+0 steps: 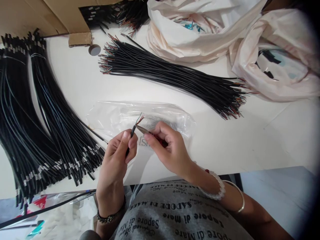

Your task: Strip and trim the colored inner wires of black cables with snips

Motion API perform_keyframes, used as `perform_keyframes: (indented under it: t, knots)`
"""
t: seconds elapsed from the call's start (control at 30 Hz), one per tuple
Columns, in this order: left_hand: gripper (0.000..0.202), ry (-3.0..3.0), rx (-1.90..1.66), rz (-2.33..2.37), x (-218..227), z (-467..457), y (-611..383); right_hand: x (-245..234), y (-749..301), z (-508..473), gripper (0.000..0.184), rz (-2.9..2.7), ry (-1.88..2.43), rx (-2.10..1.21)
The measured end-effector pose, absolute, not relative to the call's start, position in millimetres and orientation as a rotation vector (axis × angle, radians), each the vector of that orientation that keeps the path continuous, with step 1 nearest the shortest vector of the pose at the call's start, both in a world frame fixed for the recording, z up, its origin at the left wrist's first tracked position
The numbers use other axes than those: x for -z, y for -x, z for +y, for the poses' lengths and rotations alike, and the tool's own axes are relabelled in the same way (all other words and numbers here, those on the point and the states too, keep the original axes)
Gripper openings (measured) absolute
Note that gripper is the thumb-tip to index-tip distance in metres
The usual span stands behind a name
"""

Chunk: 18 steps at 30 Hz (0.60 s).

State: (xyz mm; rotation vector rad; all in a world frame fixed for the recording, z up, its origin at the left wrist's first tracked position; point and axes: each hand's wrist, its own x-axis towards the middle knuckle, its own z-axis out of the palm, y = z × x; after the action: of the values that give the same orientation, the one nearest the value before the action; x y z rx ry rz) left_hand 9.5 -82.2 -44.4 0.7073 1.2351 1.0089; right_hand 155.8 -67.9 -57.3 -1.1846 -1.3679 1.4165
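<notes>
Left hand [120,150] pinches a black cable [132,132] upright; right hand [166,143] grips tweezers [143,129] at its frayed tip, where a slip could snap strands.

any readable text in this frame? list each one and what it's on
"Sapore di Mare": printed upside down, repeated in rows on the grey shirt.
"SH": partial boxed letters on the clear plastic bag, the rest hidden between the left hand and right hand.
Prints on the pink plastic bags: crumpled, unreadable.
Metal bands on the black cable bundles: no legible marking.
</notes>
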Motion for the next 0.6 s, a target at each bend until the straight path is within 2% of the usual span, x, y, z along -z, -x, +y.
perform_keyframes:
  t: [0.27, 0.6]
  knots:
    - [0.04, -0.644, -0.998, 1.14, 42.5, -81.4, -8.7, 57.6, -153.3, -70.0, 0.031, -1.298, 1.176, -1.447]
    - [0.041, -0.832, -1.026, 1.457, 40.8, -82.9, -18.1, 58.4, -158.7, -67.4, 0.032, -1.408, 1.435, -1.365]
